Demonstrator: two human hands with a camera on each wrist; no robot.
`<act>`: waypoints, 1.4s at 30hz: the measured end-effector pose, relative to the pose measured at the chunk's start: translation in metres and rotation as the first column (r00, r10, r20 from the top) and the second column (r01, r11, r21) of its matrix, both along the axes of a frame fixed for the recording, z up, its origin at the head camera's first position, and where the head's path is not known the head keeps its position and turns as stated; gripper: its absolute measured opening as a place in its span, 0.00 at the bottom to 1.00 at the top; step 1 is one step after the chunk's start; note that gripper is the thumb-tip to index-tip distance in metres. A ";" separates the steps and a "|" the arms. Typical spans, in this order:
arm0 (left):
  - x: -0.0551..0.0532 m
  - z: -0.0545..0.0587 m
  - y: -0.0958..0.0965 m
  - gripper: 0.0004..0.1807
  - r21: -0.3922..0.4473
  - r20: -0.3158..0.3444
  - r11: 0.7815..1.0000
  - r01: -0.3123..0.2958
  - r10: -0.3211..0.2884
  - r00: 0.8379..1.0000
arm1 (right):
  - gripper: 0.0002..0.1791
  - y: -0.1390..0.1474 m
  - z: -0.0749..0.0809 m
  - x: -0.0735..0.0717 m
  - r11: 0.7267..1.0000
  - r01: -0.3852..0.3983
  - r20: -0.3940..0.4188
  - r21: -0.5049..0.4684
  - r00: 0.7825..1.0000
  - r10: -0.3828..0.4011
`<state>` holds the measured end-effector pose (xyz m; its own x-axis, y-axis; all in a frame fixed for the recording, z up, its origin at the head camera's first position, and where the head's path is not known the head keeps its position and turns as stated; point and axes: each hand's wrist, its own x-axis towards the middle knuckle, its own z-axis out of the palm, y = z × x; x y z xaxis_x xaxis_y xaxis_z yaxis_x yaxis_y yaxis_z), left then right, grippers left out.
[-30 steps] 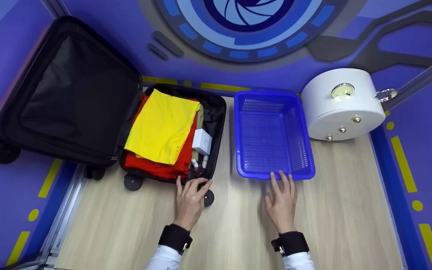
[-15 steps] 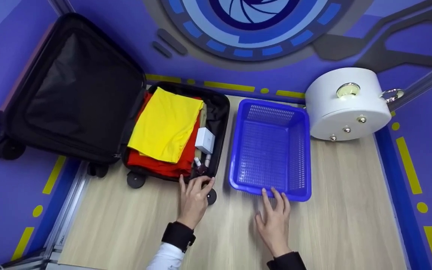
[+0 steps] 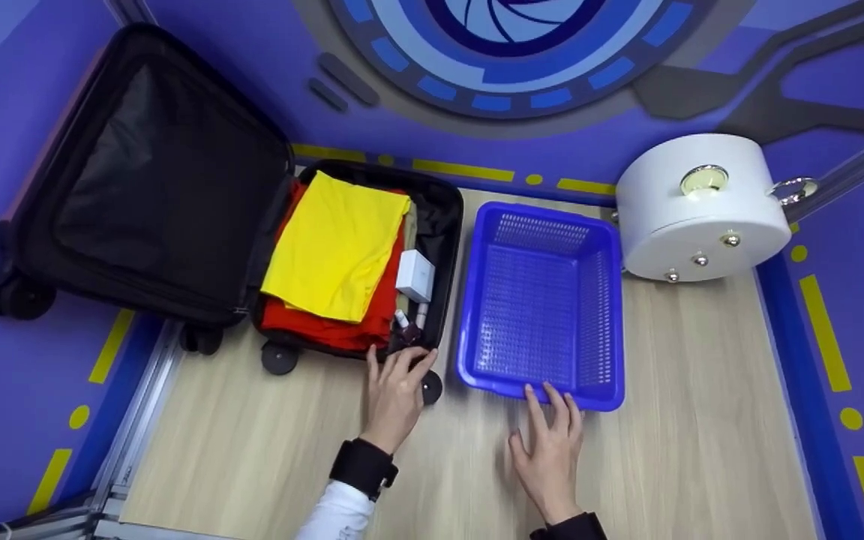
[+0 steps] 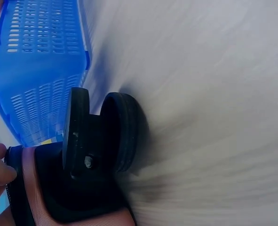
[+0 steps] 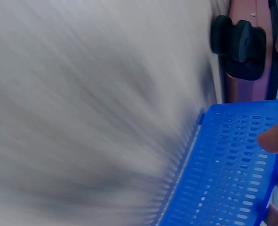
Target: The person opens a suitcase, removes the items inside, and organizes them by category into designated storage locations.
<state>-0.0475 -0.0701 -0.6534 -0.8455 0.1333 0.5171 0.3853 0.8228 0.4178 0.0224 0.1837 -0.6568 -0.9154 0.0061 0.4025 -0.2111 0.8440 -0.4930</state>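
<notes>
In the head view, a black-lined suitcase lies open at the left, holding a folded yellow cloth, red clothing, a small white box and a dark little bottle with a white cap. My left hand rests its fingertips on the suitcase's front rim, beside a wheel. A blue plastic basket with nothing in it stands to the right. My right hand hooks its fingertips over the basket's front rim; its thumb stays outside, before the perforated wall.
At the back right, a white drum-shaped case with metal knobs and a ring handle stands near the wall. The raised suitcase lid leans at the left. Pale wood-look table extends in front, with blue walls around it.
The basket has slid toward me with my right hand on its rim, mostly in the first half second. My left hand has stayed at the suitcase's rim.
</notes>
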 end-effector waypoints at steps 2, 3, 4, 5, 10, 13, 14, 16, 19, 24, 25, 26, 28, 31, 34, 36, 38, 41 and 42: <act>0.002 0.001 -0.004 0.28 0.030 0.017 1.000 0.002 -0.003 1.000 | 0.41 -0.003 0.005 0.000 0.999 0.027 0.015 -0.022 1.000 -0.026; 0.002 0.003 -0.007 0.26 0.053 0.021 0.999 -0.001 0.000 1.000 | 0.39 -0.005 0.008 -0.001 0.999 0.040 0.019 -0.036 0.999 -0.039; 0.002 0.004 -0.011 0.25 0.079 0.021 0.997 -0.008 0.006 1.000 | 0.38 -0.006 0.012 -0.002 0.997 0.048 0.020 -0.054 0.999 -0.047; 0.000 0.005 -0.016 0.25 0.107 0.014 0.994 -0.018 0.017 1.000 | 0.37 -0.008 0.016 -0.005 0.996 0.052 0.014 -0.073 0.999 -0.051; -0.019 0.020 -0.051 0.24 0.243 0.009 0.963 -0.118 0.120 0.993 | 0.32 -0.021 0.039 -0.031 0.973 -0.029 -0.068 -0.231 0.998 0.013; -0.037 0.034 -0.079 0.23 0.288 0.056 0.939 -0.188 0.179 0.982 | 0.29 -0.034 0.055 -0.054 0.922 -0.128 -0.103 -0.364 0.990 0.097; -0.044 0.039 -0.089 0.23 0.300 0.084 0.930 -0.213 0.197 0.977 | 0.28 -0.039 0.060 -0.062 0.897 -0.162 -0.105 -0.412 0.986 0.130; -0.058 0.050 -0.108 0.24 0.326 0.153 0.907 -0.266 0.227 0.962 | 0.26 -0.051 0.070 -0.080 0.829 -0.218 -0.094 -0.514 0.976 0.199; -0.082 0.062 -0.133 0.26 0.345 0.310 0.864 -0.366 0.263 0.914 | 0.24 -0.072 0.082 -0.106 0.716 -0.243 -0.018 -0.655 0.952 0.306; -0.116 0.071 -0.167 0.35 0.220 0.597 0.831 -0.512 0.301 0.744 | 0.22 -0.112 0.086 -0.146 0.523 -0.078 0.226 -0.849 0.841 0.492; -0.122 0.072 -0.172 0.37 0.185 0.636 0.836 -0.517 0.299 0.711 | 0.23 -0.119 0.085 -0.153 0.477 -0.022 0.267 -0.878 0.805 0.530; -0.126 0.072 -0.176 0.39 0.153 0.670 0.843 -0.515 0.295 0.681 | 0.24 -0.125 0.083 -0.160 0.433 0.038 0.302 -0.900 0.770 0.562; -0.134 0.073 -0.181 0.41 0.109 0.716 0.859 -0.499 0.280 0.639 | 0.25 -0.137 0.080 -0.172 0.353 0.145 0.346 -0.924 0.709 0.614; -0.142 0.073 -0.186 0.42 0.070 0.745 0.879 -0.471 0.268 0.611 | 0.27 -0.152 0.073 -0.186 0.305 0.244 0.389 -0.921 0.644 0.659; -0.147 0.074 -0.187 0.41 0.048 0.731 0.885 -0.463 0.284 0.620 | 0.28 -0.167 0.067 -0.197 0.305 0.292 0.422 -0.906 0.609 0.672; -0.149 0.074 -0.187 0.40 0.050 0.706 0.884 -0.464 0.298 0.643 | 0.29 -0.176 0.063 -0.203 0.311 0.311 0.439 -0.898 0.597 0.672; -0.150 0.075 -0.187 0.38 0.052 0.685 0.882 -0.469 0.310 0.659 | 0.29 -0.185 0.058 -0.207 0.328 0.331 0.465 -0.885 0.592 0.658; -0.151 0.075 -0.188 0.37 0.047 0.674 0.880 -0.473 0.321 0.665 | 0.30 -0.195 0.052 -0.211 0.348 0.352 0.495 -0.869 0.590 0.638; -0.151 0.075 -0.189 0.37 0.037 0.675 0.880 -0.473 0.327 0.661 | 0.30 -0.198 0.051 -0.212 0.354 0.356 0.502 -0.865 0.590 0.632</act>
<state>-0.1986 -0.2588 -0.5786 -0.9232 -0.3370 -0.1850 -0.3778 0.7064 0.5986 -0.1892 -0.0146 -0.6060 -0.8296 -0.2992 -0.4715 0.5333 -0.1742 -0.8278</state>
